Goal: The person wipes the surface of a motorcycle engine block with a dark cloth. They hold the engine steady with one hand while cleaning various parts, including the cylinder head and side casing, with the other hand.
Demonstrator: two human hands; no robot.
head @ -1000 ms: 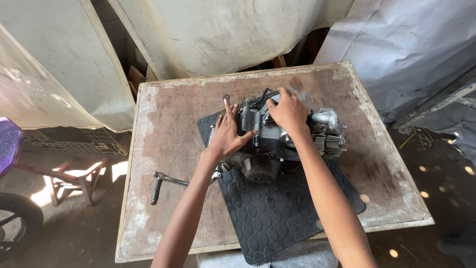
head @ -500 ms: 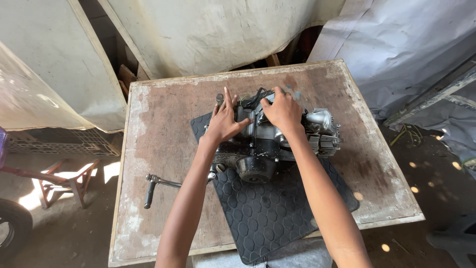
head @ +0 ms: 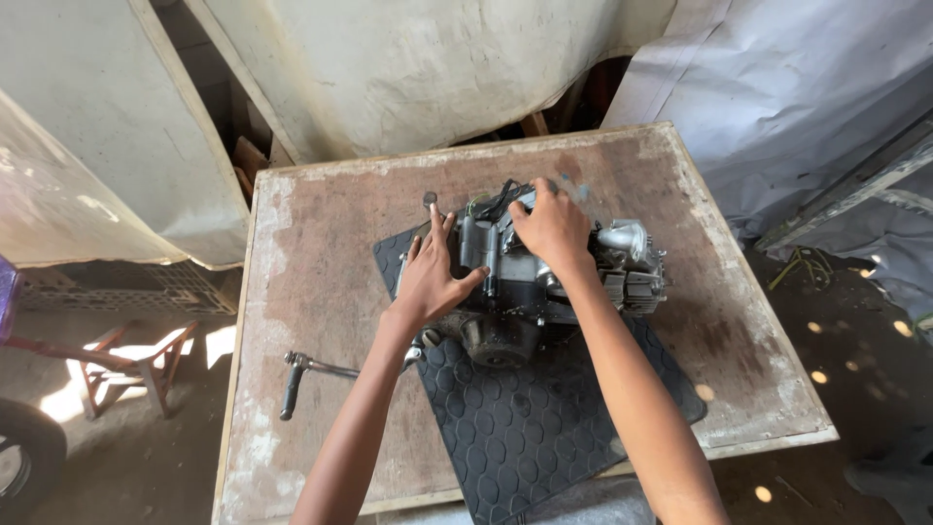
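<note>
Head view: I see the engine on the black mat on the table, left hand spread flat against its side, right hand curled gripping its top.

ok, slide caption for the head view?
Both hands on a small engine, rubber mat, worn wooden table.

The engine top hides under both hands, and the rubber mat runs off the bottom edge.

left hand flat, fingers spread; right hand cupped, palm down
</note>
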